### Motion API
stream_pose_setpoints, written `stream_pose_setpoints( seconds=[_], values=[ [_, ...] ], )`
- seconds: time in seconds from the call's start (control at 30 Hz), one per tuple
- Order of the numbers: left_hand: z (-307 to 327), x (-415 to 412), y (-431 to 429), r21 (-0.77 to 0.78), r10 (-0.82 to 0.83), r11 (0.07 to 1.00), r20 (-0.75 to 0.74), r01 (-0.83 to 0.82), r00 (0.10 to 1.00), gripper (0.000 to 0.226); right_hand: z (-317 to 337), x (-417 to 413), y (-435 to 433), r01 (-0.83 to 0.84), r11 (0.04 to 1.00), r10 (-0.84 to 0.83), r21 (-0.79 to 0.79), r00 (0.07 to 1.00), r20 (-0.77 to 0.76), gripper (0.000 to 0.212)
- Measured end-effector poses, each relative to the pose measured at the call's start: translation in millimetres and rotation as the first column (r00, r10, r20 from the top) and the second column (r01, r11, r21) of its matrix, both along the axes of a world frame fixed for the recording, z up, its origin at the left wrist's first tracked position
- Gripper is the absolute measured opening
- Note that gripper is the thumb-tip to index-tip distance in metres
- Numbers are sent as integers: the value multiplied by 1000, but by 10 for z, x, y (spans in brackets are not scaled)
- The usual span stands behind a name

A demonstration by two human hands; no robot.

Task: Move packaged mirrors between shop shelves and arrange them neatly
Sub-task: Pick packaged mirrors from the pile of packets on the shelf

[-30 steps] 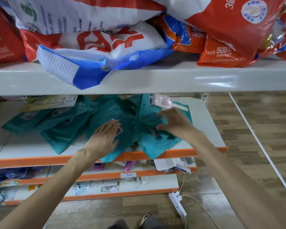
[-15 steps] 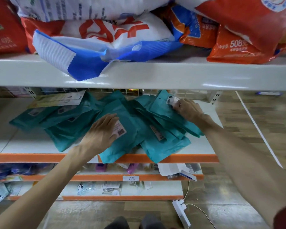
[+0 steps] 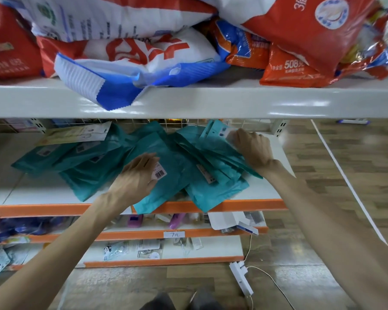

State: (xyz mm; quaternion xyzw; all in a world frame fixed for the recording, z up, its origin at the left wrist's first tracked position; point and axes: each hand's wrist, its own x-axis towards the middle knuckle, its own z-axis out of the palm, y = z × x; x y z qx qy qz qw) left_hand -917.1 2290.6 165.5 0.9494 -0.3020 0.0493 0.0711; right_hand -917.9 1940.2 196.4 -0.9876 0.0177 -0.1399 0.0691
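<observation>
Several teal packets lie under left hand; right hand grips one.

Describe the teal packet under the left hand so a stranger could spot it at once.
Find the orange-edged shelf below the piled red and white bags, strewn with teal packets. The packet near the middle overhangs the front edge. Unlike its neighbours, it lies under the left hand, a white barcode sticker showing beside the fingers.

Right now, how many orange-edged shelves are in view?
3, stacked: top shelf under the teal packets; middle shelf with the price tag; bottom shelf nearest the floor. Others may be hidden.
</observation>
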Motion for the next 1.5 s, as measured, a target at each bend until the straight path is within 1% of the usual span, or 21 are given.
stream_pose_setpoints(
  seconds=[0.07,0.13,0.2,0.27,0.3,0.37,0.4,0.47,0.5,0.63,0.73,0.8,0.87,0.97,1.07,1.17,1.23,1.33,1.4,1.47,1.5],
  values=[
    [46,-11,20,6,-4,1000,-4,4,1000,55,178,18,143,35,986,-39,163,999,18,32],
    [78,-27,38,13,-1,1000,-10,1,1000,54,267,58,257,51,938,-59,342,998,14,36],
    [101,-49,57,9,9,1000,-24,-8,1000,54,252,96,306,105,839,-105,534,994,-29,39],
    [121,-76,80,-5,14,1000,-34,-15,999,52,176,101,322,239,677,-181,696,971,-158,33],
    [126,-85,88,-9,17,1000,-40,-18,999,52,136,87,321,312,588,-212,747,950,-230,28],
    [124,-108,121,8,32,999,-60,-32,998,51,4,45,289,407,429,-215,806,913,-346,19],
    [123,-111,139,21,45,999,-71,-44,996,51,-74,35,261,435,377,-199,818,900,-387,16],
    [112,-114,173,44,77,996,-103,-73,992,51,-194,14,235,465,337,-190,818,885,-425,12],
    [100,-112,180,56,96,994,-121,-90,988,51,-226,6,233,466,341,-205,817,885,-419,12],
    [26,-55,114,95,206,977,-211,-189,956,54,-285,-8,288,419,432,-271,799,905,-328,13],
    [-57,75,-118,117,347,938,-273,-327,897,59,-252,-5,333,399,490,-258,775,915,-309,13],
    [-112,200,-322,175,475,880,-328,-442,817,72,-210,5,361,379,542,-241,750,925,-294,12],
    [-169,320,-511,193,564,824,-360,-532,743,92,-171,2,382,353,607,-225,712,936,-272,15],
    [-211,439,-751,190,602,789,-434,-585,670,115,-149,-3,377,322,662,-218,677,947,-237,18],
    [-167,428,-914,178,607,773,-486,-609,629,119,-145,-9,359,306,697,-214,648,952,-219,17],
    [-157,427,-1005,154,575,799,-484,-582,660,118,-141,-17,308,297,711,-205,638,955,-216,18],
    [-136,420,-1032,173,545,827,-483,-535,686,114,-134,-21,282,301,705,-199,642,953,-228,19],
    [-196,388,-1077,240,531,845,-490,-479,691,94,-132,-7,262,316,700,-203,640,948,-246,18],
    [-214,371,-1088,239,529,845,-495,-478,689,89,-110,4,269,319,703,-196,636,946,-258,17],
    [-148,344,-1069,222,502,864,-453,-452,737,83,-82,11,280,318,699,-186,641,946,-266,16],
    [-88,321,-1053,209,477,879,-414,-429,776,77,-71,13,290,319,694,-186,646,946,-267,16]
  ],
)
